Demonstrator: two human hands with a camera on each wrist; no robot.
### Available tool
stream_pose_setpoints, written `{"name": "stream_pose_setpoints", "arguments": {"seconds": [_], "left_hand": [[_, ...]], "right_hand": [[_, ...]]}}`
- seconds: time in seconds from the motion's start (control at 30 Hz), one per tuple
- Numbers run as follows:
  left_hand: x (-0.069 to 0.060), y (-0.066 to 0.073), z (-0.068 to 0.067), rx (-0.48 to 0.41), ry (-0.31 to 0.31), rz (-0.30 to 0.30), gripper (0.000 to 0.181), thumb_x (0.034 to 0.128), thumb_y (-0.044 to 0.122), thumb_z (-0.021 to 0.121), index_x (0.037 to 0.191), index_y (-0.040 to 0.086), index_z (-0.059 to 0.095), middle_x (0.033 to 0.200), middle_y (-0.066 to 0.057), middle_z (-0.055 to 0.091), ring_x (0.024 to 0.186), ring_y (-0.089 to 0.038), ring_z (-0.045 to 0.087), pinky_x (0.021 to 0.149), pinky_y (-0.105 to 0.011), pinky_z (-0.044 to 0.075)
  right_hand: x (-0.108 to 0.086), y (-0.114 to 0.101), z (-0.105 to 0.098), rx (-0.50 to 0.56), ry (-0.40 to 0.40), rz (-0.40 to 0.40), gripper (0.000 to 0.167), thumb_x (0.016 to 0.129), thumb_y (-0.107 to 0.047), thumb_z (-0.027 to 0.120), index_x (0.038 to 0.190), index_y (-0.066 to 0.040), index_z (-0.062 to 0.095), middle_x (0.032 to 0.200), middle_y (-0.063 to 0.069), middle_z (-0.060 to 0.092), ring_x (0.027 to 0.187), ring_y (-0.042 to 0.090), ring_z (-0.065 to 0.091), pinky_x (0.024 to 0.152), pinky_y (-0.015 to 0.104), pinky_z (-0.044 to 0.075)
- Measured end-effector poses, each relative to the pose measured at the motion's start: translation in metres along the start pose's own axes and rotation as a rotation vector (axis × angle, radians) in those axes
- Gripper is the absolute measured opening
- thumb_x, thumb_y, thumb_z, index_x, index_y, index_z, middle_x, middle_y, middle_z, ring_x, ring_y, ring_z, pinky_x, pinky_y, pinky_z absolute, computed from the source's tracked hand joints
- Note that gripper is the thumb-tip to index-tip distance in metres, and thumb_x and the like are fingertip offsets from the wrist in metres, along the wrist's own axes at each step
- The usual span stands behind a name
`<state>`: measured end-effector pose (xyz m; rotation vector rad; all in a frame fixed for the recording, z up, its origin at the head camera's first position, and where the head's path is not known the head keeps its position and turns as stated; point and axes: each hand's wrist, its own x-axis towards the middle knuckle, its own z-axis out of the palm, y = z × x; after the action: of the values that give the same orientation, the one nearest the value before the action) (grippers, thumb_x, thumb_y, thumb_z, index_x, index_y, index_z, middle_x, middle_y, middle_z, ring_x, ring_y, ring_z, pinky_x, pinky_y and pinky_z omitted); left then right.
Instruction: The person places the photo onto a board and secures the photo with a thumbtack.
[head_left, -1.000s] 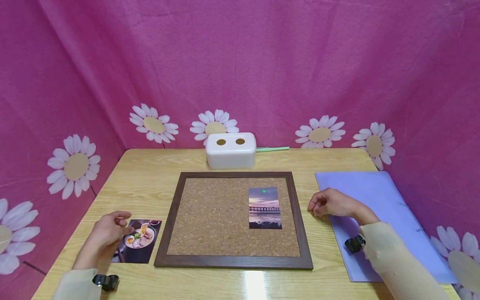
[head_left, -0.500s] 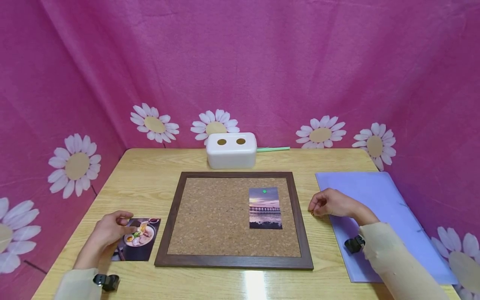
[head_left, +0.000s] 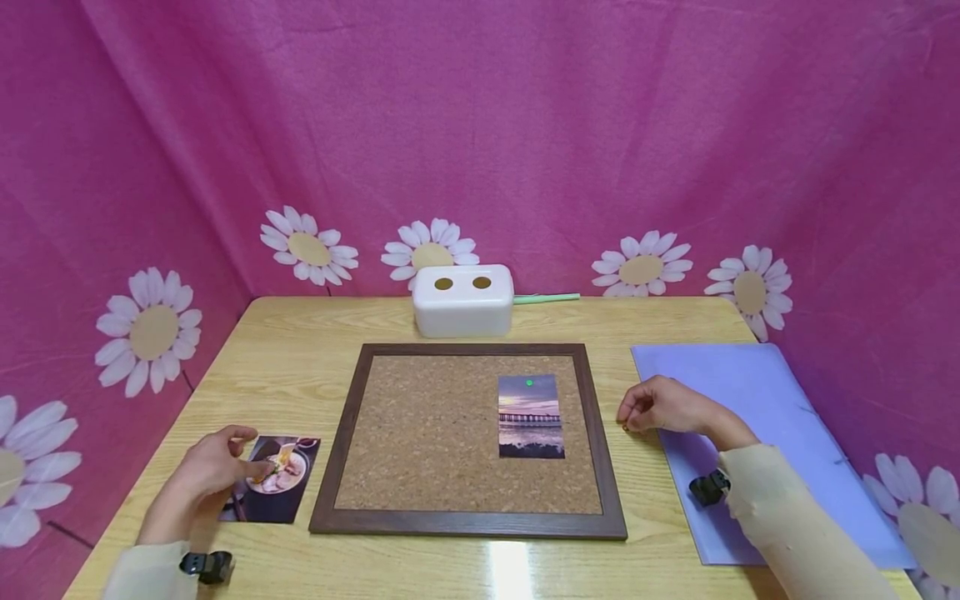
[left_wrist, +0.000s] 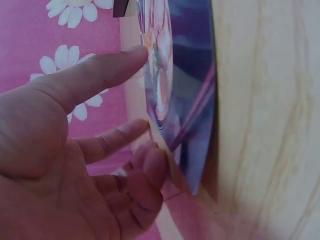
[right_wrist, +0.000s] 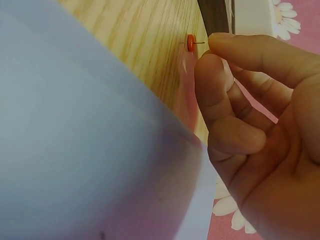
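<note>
My left hand (head_left: 206, 468) is at the left side of a photo of a ramen bowl (head_left: 281, 502), left of the board. In the left wrist view, the thumb lies on the face of the photo, and the other fingers are at its slightly raised edge. Right of the board, my right hand (head_left: 663, 406) has its thumb and index fingertips together at the needle of an orange-red thumbtack (right_wrist: 191, 43). The tack is head-down, low over the table. The framed corkboard (head_left: 420, 433) lies between the hands. On its right half, a green thumbtack (head_left: 528, 383) holds a pier sunset photo (head_left: 530, 433).
A white box with two round holes (head_left: 462, 312) stands behind the board, with a light green stick (head_left: 547, 298) beside it. A lavender sheet (head_left: 720, 375) lies under my right forearm. Pink flowered curtains (head_left: 480, 125) close in the back and sides of the table.
The ramen photo and my left hand have shifted slightly, most recently a little to the left. My right hand and the orange-red thumbtack stay in place.
</note>
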<state>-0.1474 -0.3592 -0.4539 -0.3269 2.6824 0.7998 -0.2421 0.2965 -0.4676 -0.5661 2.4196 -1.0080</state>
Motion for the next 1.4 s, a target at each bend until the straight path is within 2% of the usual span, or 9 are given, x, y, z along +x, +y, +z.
{"name": "stream_pose_setpoints", "arguments": {"seconds": [0.2,0.37,0.5,0.6,0.7,0.9,1.13,1.3,1.4], "left_hand": [[-0.007,0.002,-0.002,0.123,-0.012,0.002,0.092,0.0761,0.048,0.083,0.134,-0.01,0.042,0.123,-0.039,0.054,0.107,-0.048,0.056,0.089,-0.059,0.047],[-0.011,0.005,-0.003,0.163,-0.029,-0.03,0.09,0.0754,0.048,0.083,0.132,-0.009,0.042,0.124,-0.038,0.054,0.107,-0.048,0.057,0.087,-0.059,0.046],[-0.011,0.006,-0.002,0.181,-0.01,-0.019,0.086,0.0745,0.046,0.084,0.13,-0.007,0.045,0.118,-0.034,0.059,0.102,-0.045,0.058,0.086,-0.058,0.044],[-0.01,0.005,0.0,0.132,-0.005,-0.004,0.082,0.0757,0.039,0.084,0.13,-0.008,0.046,0.112,-0.031,0.059,0.096,-0.04,0.059,0.083,-0.053,0.046],[-0.008,0.002,0.002,0.049,-0.001,0.007,0.073,0.0795,0.027,0.082,0.13,-0.01,0.045,0.105,-0.028,0.058,0.089,-0.033,0.058,0.075,-0.042,0.049],[-0.006,-0.007,0.006,-0.103,0.008,0.057,0.046,0.0896,0.005,0.065,0.127,-0.015,0.048,0.089,-0.013,0.059,0.078,-0.019,0.054,0.065,-0.029,0.043],[-0.005,-0.015,0.002,-0.251,-0.054,0.04,0.04,0.0984,0.006,0.048,0.133,-0.015,0.045,0.094,-0.01,0.063,0.076,-0.015,0.057,0.056,-0.029,0.046],[-0.007,-0.019,-0.003,-0.334,-0.068,0.089,0.042,0.1003,0.005,0.047,0.135,-0.017,0.04,0.092,-0.004,0.065,0.072,-0.01,0.057,0.057,-0.028,0.048],[-0.008,-0.019,-0.005,-0.369,-0.072,0.099,0.045,0.1025,0.01,0.048,0.139,-0.014,0.038,0.094,0.0,0.064,0.075,-0.007,0.058,0.061,-0.029,0.05]], "right_hand": [[0.0,-0.001,0.001,-0.021,0.002,-0.005,0.006,0.084,-0.003,0.074,0.09,-0.003,0.073,0.082,0.007,0.072,0.069,0.006,0.06,0.063,0.021,0.05],[0.0,0.0,0.002,-0.035,0.008,-0.003,0.005,0.084,-0.002,0.074,0.089,-0.004,0.073,0.081,0.006,0.072,0.068,0.006,0.059,0.063,0.021,0.05],[0.0,0.001,0.002,-0.032,0.005,-0.001,0.006,0.084,-0.002,0.074,0.089,-0.004,0.073,0.081,0.006,0.072,0.068,0.006,0.058,0.063,0.021,0.049],[0.0,0.001,0.003,-0.027,0.004,-0.004,0.006,0.084,-0.001,0.074,0.089,-0.004,0.073,0.08,0.006,0.072,0.068,0.006,0.058,0.063,0.021,0.049],[0.001,0.002,0.004,-0.025,0.004,-0.01,0.005,0.083,-0.001,0.074,0.088,-0.003,0.074,0.079,0.006,0.071,0.068,0.006,0.057,0.062,0.021,0.049],[0.001,0.003,0.004,-0.022,0.004,-0.004,0.006,0.083,-0.001,0.074,0.088,-0.004,0.074,0.079,0.005,0.071,0.067,0.005,0.057,0.062,0.021,0.048],[0.001,0.001,0.005,-0.016,0.009,-0.019,0.007,0.082,-0.002,0.075,0.089,-0.003,0.074,0.08,0.007,0.071,0.068,0.005,0.056,0.062,0.02,0.048],[0.001,-0.002,0.006,-0.034,0.024,-0.003,0.006,0.083,-0.002,0.075,0.088,-0.003,0.073,0.079,0.006,0.07,0.068,0.006,0.056,0.061,0.02,0.047],[0.002,-0.002,0.006,-0.073,0.043,0.011,0.005,0.083,-0.003,0.076,0.087,-0.005,0.074,0.077,0.003,0.07,0.067,0.006,0.055,0.061,0.021,0.047]]}}
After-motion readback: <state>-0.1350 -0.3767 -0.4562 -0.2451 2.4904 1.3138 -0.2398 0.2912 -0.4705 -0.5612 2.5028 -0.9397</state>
